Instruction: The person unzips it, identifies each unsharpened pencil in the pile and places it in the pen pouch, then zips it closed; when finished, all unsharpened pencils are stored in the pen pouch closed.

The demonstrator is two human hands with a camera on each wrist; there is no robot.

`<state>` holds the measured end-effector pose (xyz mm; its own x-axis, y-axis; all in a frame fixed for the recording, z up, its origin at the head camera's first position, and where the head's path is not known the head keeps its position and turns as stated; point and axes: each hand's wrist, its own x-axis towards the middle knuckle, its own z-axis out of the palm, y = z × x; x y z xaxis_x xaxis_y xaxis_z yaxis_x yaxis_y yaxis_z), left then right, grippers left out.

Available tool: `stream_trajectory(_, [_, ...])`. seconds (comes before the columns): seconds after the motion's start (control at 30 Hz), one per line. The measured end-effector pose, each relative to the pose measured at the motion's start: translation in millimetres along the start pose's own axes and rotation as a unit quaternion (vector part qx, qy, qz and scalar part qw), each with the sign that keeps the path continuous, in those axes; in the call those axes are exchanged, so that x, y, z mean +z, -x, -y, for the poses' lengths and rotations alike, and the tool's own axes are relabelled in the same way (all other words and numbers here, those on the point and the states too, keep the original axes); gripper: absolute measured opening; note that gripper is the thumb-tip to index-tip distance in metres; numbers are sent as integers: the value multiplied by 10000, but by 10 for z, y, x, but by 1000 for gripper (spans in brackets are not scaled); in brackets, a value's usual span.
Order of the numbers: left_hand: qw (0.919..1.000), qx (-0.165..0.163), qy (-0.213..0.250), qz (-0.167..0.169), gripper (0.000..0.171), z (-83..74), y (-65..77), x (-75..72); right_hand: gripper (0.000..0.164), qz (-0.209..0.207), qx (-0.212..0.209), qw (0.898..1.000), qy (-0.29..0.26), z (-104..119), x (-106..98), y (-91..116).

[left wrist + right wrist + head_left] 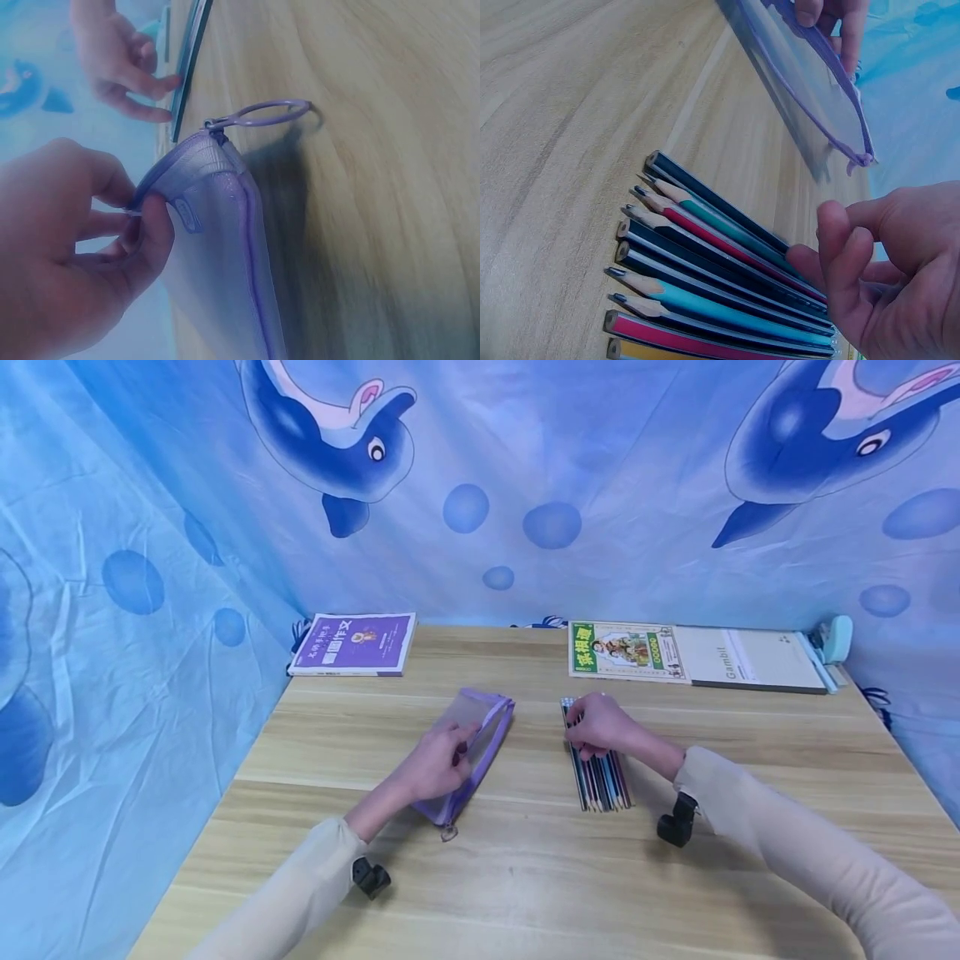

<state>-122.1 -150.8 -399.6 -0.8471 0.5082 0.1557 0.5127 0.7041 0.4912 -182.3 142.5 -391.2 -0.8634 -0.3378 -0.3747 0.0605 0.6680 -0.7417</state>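
Spanning the scene, the wooden surface [525, 877] carries a purple book [354, 643] and a green-covered book [626, 652] at its far edge. Nearer lies a purple mesh pencil pouch [480, 743], its edge pinched by the left hand [438, 768]. Just right of it sits a row of coloured pencils [600, 777]; the right hand [596, 727] rests curled fingertips on their far ends.
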Motion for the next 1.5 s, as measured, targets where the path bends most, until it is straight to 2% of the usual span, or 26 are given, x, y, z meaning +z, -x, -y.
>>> stream_trajectory(0.27, [10000,-56,54,-7,62,-19,-18,23,51,-96,-181,9997,163,9,29,-7])
stream_trajectory(0.47, [10000,-32,71,-44,60,-21,-35,39,54,-203,-258,9991,272,16,61,-7])
stream_trajectory(0.6, [9999,-1,83,-83,60,-20,-34,52,41,-267,-341,9980,451,21,102,-22])
stream_trajectory(0.73, [9999,-48,114,-69,60,-22,-31,60,9,-405,-414,9957,725,22,145,-42])
stream_trajectory(0.83, [9998,-80,150,-61,61,-22,-34,71,25,-451,-403,9944,863,45,165,-47])
stream_trajectory(0.9, [9998,-112,180,-58,60,-25,-38,78,29,-476,-392,9933,975,65,178,-51])
stream_trajectory(1.17, [9994,-107,294,-111,59,-40,-68,101,15,-430,-283,9836,1731,119,204,-97])
stream_trajectory(1.5, [9980,-265,555,-142,59,-63,-92,111,14,-335,-225,9785,2021,168,233,-135])
